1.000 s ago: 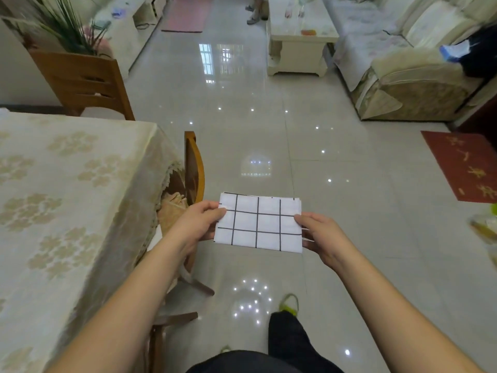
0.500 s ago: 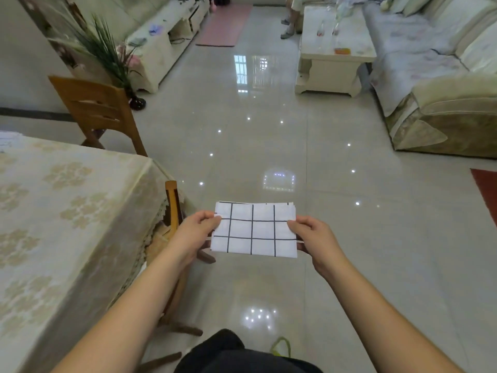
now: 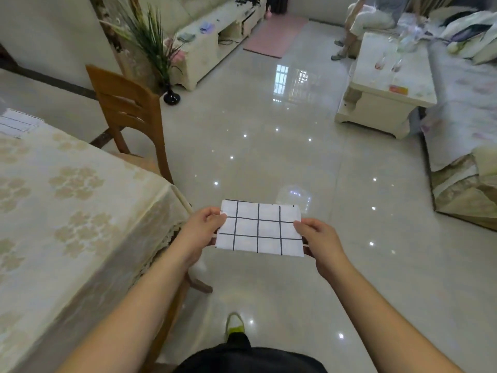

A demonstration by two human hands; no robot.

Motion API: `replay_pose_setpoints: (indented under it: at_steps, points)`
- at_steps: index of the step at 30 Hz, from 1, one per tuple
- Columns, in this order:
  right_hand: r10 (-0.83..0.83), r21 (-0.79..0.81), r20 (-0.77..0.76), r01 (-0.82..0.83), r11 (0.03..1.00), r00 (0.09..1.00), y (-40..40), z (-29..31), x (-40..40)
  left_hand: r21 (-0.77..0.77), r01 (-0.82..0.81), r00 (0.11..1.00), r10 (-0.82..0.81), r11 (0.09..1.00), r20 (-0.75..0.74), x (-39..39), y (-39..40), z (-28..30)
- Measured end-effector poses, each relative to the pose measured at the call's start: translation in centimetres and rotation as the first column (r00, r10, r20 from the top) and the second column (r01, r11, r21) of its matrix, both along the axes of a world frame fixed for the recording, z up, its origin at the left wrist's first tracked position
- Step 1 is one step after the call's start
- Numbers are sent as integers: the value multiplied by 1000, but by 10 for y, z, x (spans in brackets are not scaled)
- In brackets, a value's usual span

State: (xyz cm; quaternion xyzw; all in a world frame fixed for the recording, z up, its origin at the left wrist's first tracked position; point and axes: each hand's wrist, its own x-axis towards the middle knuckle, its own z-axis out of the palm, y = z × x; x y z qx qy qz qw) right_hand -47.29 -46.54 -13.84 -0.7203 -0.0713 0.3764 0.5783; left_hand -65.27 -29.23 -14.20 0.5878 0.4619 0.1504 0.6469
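Note:
A folded white cloth with a black grid pattern [image 3: 259, 228] is held flat in the air over the glossy floor. My left hand [image 3: 200, 230] pinches its left edge, thumb on top. My right hand [image 3: 318, 242] pinches its right edge the same way. Both arms reach forward from the bottom of the view. The cloth hangs just right of the table corner.
A table with a cream floral cloth [image 3: 67, 211] fills the left, with a folded grid cloth [image 3: 16, 123] at its far edge. Wooden chairs [image 3: 129, 114] stand beside it. A coffee table [image 3: 387, 84], a sofa [image 3: 462, 146] and a seated person [image 3: 368, 20] are ahead right.
The view has swung left and tilted up, showing more of the room and the table. Both hands keep their hold on the cloth, which stays level between them.

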Motion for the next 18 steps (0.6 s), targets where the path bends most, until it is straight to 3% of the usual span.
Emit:
replay_pose_setpoints:
  at_steps: [11,18]
  points:
    - [121,-24,26,-120,992,992,133,-1,77,46,-122,984,127,991,-124,58,113,-6]
    - [222,-4,-13,-222,975,975,229,-16,146,-3,-260,957,257,966,-136,112,180,-8]
